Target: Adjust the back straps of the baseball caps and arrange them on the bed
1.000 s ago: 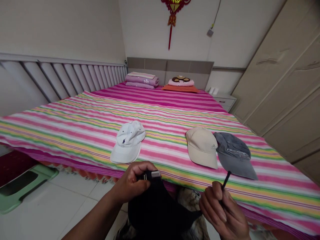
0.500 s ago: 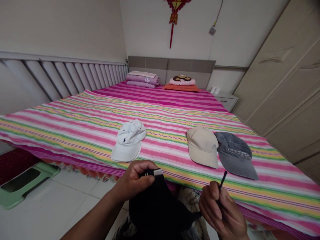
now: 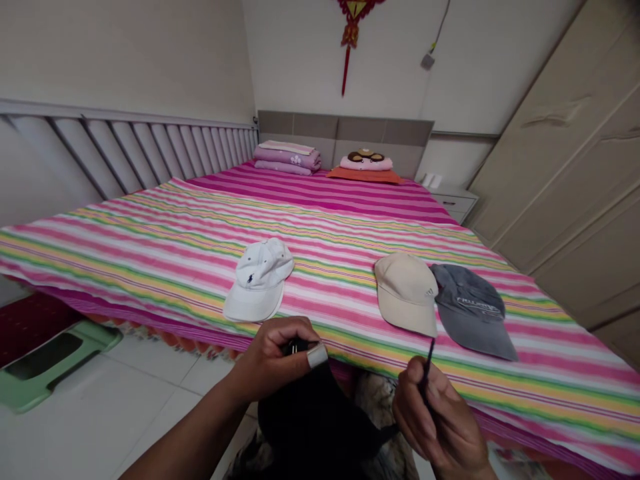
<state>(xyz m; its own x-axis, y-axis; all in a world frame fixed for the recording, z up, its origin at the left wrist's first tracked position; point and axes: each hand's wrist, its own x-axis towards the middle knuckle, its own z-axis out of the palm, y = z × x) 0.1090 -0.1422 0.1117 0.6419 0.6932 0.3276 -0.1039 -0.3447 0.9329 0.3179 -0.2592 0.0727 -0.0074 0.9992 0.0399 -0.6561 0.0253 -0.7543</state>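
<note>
Black fabric, which looks like a cap (image 3: 320,420), hangs low in front of me over my lap. My left hand (image 3: 283,360) is closed on its upper edge, the thumb lying by a silvery metal buckle (image 3: 317,355). My right hand (image 3: 437,417) pinches the cap's thin black strap (image 3: 429,360), whose free tip sticks up above the fingers. The lower part of the black cap fades into shadow. On the bed beyond my hands lie a white cap (image 3: 260,280) at left, a beige cap (image 3: 406,293) and a grey cap (image 3: 473,310) at right, the last two touching.
The bed carries a striped sheet (image 3: 330,247), with folded bedding (image 3: 285,159) and an orange cushion (image 3: 363,176) by the headboard (image 3: 385,133). A green stool (image 3: 37,387) stands on the floor at left. At right are a bedside cabinet (image 3: 455,201) and a wardrobe (image 3: 560,173).
My right hand has shifted slightly left and up, and the strap tip with it. My left thumb has slid over toward the buckle. The caps on the bed stay put.
</note>
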